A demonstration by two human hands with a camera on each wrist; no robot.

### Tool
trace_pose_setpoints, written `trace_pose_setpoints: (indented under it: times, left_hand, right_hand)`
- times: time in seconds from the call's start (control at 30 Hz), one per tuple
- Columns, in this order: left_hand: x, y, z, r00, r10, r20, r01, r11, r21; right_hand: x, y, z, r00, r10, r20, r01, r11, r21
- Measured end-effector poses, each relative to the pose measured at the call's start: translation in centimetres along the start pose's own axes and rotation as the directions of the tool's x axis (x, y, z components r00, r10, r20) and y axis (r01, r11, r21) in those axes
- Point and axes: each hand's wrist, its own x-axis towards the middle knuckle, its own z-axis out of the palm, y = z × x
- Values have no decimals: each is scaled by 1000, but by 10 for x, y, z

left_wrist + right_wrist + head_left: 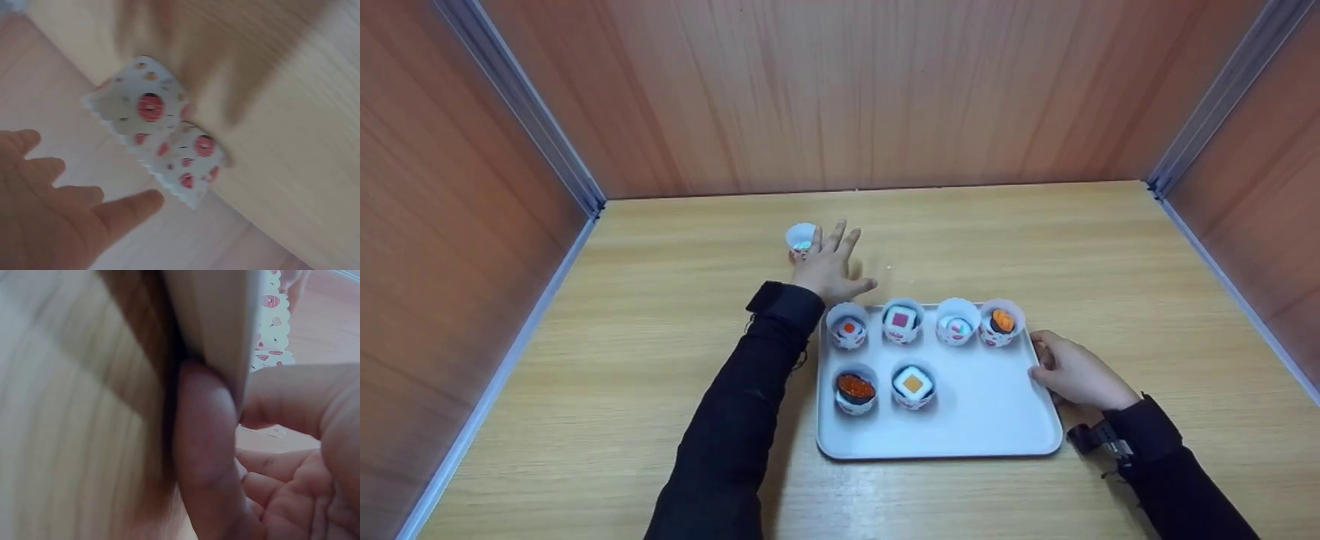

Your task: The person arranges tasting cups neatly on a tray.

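My left hand reaches over the table behind the tray, fingers spread and holding nothing. Just beyond it stands a white paper cup, partly covered by the fingers. In the left wrist view, two printed paper cups stand side by side, apart from that hand's fingers. My right hand pinches the right edge of a white tray; up close, one finger lies along the underside of the tray rim. Two cups in the tray's front row hold a red-topped sushi piece and a white square piece.
Along the tray's back edge stand several more cups, among them one with an orange-topped piece and one with a purple-centred square. Wooden panels enclose the table at the back and both sides.
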Motion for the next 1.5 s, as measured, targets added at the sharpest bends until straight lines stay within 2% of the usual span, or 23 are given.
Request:
trace_pose_setpoints:
  times: [0.27, 0.47, 0.63, 0.77, 0.97, 1.37, 1.5]
  left_hand:
    - [9, -14, 11, 999, -18, 31, 19, 999, -41]
    - [10, -18, 12, 1000, -17, 19, 17, 1000, -21]
    - [8, -19, 11, 1000, 0, -14, 0, 1000, 30]
    - [6, -19, 13, 997, 38, -70, -31, 995, 91]
    - [4, -15, 16, 990, 49, -133, -39, 996, 78]
    - [5, -16, 11, 997, -47, -59, 47, 999, -3]
    - [3, -17, 9, 997, -59, -58, 58, 998, -14]
  right_hand:
    - [0, -3, 2, 1000, 0, 11, 0, 1000, 8]
    - [0, -4, 2, 1000, 10, 19, -11, 1000, 21]
    - [0, -4, 2, 1000, 11, 22, -11, 1000, 22]
    - [1, -4, 2, 1000, -10, 20, 10, 1000, 20]
    - [2, -3, 3, 1000, -6, 18, 5, 1000, 22]
    - [4, -3, 2, 1000, 5, 16, -5, 1000, 1]
    - [6, -3, 2, 1000, 1, 13, -1, 1000, 5]
